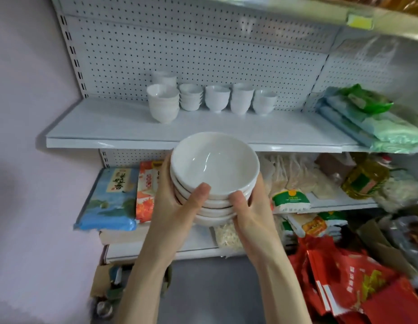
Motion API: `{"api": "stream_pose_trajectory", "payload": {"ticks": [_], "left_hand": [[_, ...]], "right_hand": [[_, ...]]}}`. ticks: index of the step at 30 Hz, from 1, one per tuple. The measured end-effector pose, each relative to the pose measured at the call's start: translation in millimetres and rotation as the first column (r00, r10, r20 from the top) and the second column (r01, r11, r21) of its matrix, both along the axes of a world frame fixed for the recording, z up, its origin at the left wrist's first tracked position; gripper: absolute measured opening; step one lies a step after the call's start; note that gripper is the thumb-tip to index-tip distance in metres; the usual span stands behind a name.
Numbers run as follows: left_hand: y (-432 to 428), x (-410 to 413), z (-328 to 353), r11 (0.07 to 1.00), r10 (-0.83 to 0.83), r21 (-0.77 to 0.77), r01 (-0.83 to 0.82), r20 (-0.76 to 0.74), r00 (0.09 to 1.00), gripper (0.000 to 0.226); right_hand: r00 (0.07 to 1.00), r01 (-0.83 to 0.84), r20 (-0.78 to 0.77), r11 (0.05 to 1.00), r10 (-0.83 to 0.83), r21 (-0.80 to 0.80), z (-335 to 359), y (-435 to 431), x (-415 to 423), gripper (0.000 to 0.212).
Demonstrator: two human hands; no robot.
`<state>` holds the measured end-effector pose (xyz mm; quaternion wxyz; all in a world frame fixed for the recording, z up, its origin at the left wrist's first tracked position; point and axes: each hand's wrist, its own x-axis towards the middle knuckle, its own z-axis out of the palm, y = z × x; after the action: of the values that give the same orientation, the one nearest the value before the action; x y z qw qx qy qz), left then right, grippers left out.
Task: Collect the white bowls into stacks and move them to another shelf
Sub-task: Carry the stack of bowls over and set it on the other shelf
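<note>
A stack of several wide white bowls [215, 164] is held in the air just in front of the white shelf's [105, 127] front edge. My left hand [177, 202] clasps the stack's left side with the thumb on its front. My right hand [250, 206] clasps the right side, thumb also on the front. Further back on the same shelf, along the pegboard, stand several stacks of small white cups or bowls [210, 99].
Green and blue packages [371, 122] lie on the shelf's right end. The lower shelf holds a blue bag [112, 199], an orange bag [146, 188], noodle packs and an oil bottle [367, 176]. Red bags [357, 284] pile at the lower right. A lilac wall is on the left.
</note>
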<state>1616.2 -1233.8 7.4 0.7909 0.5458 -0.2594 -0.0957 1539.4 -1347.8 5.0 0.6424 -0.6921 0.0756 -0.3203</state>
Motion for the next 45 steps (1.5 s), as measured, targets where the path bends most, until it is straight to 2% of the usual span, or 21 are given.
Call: {"api": "stream_pose_trajectory", "payload": {"ticks": [5,9,12,16,22,26,31,34,36,41,45], "left_hand": [[-54.2,63.6,-11.5,0.999,0.008,0.054,-0.008,-0.014,1.000,0.092],[-99.3,125.2,-21.8,0.992,0.082,0.100,-0.077,-0.054,0.995,0.098],[-138.5,172.6,-26.5,0.985,0.147,0.099,-0.140,-0.065,0.987,0.089],[-199.4,220.9,-25.9,0.958,0.223,0.181,-0.222,0.010,0.975,0.070],[-267.3,266.5,-42.9,0.942,0.299,0.169,-0.290,-0.031,0.954,0.067],[-287.1,290.9,-57.5,0.907,0.377,0.209,-0.365,-0.020,0.926,0.072],[-303.7,312.5,-69.0,0.899,0.390,0.219,-0.379,-0.011,0.921,0.106],[-309.7,317.6,-68.8,0.898,0.392,0.220,-0.382,-0.001,0.920,0.096],[-311.9,321.7,-71.6,0.902,0.383,0.214,-0.375,0.002,0.924,0.085],[-316.3,331.9,-78.0,0.895,0.396,0.220,-0.389,0.016,0.918,0.086],[-315.5,340.5,-81.2,0.888,0.414,0.211,-0.409,0.026,0.910,0.087]], "right_hand": [[0.998,0.011,-0.061,0.998,-0.007,0.054,-11.1,-58.8,67.2,0.070],[0.996,-0.050,-0.068,0.994,0.056,0.092,-19.5,-106.7,131.8,0.072],[0.993,-0.096,-0.067,0.994,0.100,0.054,-21.1,-148.3,183.2,0.080],[0.990,-0.129,-0.059,0.991,0.132,0.042,-23.9,-210.5,240.6,0.081],[0.970,-0.214,-0.112,0.976,0.217,0.041,-42.6,-282.6,301.6,0.079],[0.963,-0.240,-0.116,0.970,0.244,0.047,-57.4,-302.4,327.9,0.084],[0.960,-0.255,-0.108,0.966,0.258,0.045,-65.9,-321.1,351.3,0.087],[0.955,-0.270,-0.106,0.961,0.276,0.064,-69.7,-327.2,360.2,0.093],[0.948,-0.293,-0.106,0.952,0.301,0.085,-74.0,-330.3,366.1,0.091],[0.934,-0.330,-0.107,0.938,0.341,0.105,-84.0,-335.8,379.1,0.092],[0.934,-0.327,-0.122,0.940,0.337,0.092,-89.1,-335.7,390.1,0.102]]}}
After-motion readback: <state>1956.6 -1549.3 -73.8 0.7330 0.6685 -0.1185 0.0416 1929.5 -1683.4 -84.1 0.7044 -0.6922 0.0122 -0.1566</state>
